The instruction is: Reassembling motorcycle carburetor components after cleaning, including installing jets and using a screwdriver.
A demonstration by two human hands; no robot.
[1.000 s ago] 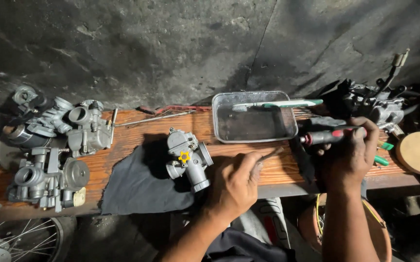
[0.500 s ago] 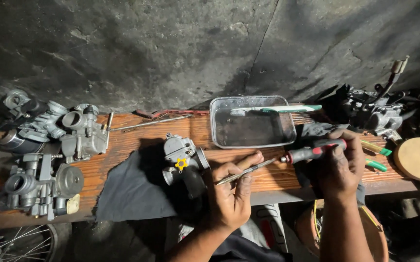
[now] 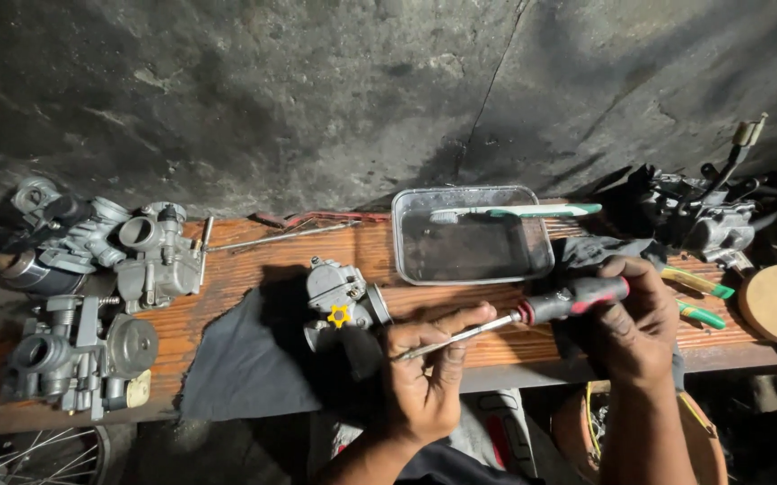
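Observation:
My right hand (image 3: 635, 314) grips the black and red handle of a screwdriver (image 3: 532, 313). Its metal shaft runs left and down to my left hand (image 3: 429, 368), whose fingers pinch the shaft near the tip. A grey carburetor (image 3: 339, 301) with a yellow star-shaped knob sits on a dark cloth (image 3: 249, 359) just left of my left hand. The hand does not touch the carburetor.
A wooden bench (image 3: 227, 310) holds several carburetors (image 3: 92, 296) at the left, a metal tray (image 3: 471, 238) with a toothbrush (image 3: 514, 212) across it, green-handled pliers (image 3: 698, 296) and engine parts (image 3: 702, 216) at the right. A dark concrete wall stands behind.
My right hand has brought the screwdriver from the bench's right side toward me. My left hand has come off the carburetor and taken hold of the shaft near the tip.

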